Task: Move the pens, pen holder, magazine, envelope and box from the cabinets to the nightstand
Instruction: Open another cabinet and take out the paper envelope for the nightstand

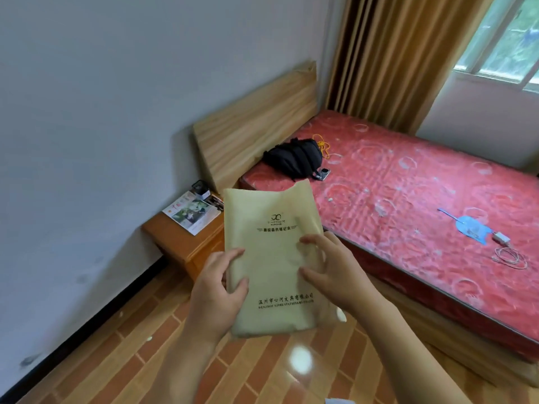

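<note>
Beyond our fingers, largest first: bed (423, 199) with a red patterned mattress, running from ahead of our right hand off to its right, and a wooden headboard (253, 123) at its far end.

Curtain (393, 59), tan, hanging well past the bed beside a window (507, 42).

Nightstand (186, 243), orange wood, just beyond and left of our left hand, set between the wall and the bed.

Envelope (271, 258), tan with dark printed lettering, held upright in front of us above the tiled floor (116, 360). Our left hand (217, 290) grips its lower left edge, thumb on the front face, the other fingers hidden behind the paper. Our right hand (332, 266) is at its right edge, fingers (313, 239) curled and lightly spread over the front; whether they press the paper or only brush it we cannot tell.

Black bag (294, 157), on the mattress beyond the envelope's top edge, near the headboard, with a yellow cord (323, 145) behind it.

Magazine (192, 212), lying flat on the nightstand top, beyond and left of our left hand.

Blue item (471, 227), with a white charger and cable (509, 252), on the mattress well to the right of our right hand.

Pen holder (201, 189), dark, at the nightstand's far corner just past the magazine.
</note>
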A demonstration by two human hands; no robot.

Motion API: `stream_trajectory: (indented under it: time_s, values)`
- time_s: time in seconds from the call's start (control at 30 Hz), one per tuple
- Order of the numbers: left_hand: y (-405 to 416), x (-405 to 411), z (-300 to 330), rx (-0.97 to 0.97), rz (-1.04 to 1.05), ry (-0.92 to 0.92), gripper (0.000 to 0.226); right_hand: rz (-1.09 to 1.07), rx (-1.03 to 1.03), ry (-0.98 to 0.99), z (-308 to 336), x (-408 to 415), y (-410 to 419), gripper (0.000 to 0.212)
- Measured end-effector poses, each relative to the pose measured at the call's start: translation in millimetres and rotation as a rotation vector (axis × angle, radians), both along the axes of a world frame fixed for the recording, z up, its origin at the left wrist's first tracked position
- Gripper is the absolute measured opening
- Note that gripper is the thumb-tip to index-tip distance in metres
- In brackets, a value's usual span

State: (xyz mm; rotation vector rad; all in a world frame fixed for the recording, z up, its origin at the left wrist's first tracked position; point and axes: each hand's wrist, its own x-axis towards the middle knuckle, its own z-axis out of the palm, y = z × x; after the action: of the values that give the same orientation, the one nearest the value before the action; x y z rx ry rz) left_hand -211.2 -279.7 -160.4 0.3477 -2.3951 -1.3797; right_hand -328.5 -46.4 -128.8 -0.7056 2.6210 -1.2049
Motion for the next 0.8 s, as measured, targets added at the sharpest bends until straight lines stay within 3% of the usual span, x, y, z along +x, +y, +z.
stream_trajectory:
  time_s: [0.27, 0.8]
  values:
    - [-54, -48, -23, -0.005, 0.139, -0.008, 0.054, 0.148, 0.048, 0.008, -17, -84, -72, 0.052]
    - [-103, -265, -23, -0.105, 0.363, -0.001, 0.057, 0.364, 0.053, -0.042, -32, -346, -164, 0.05]
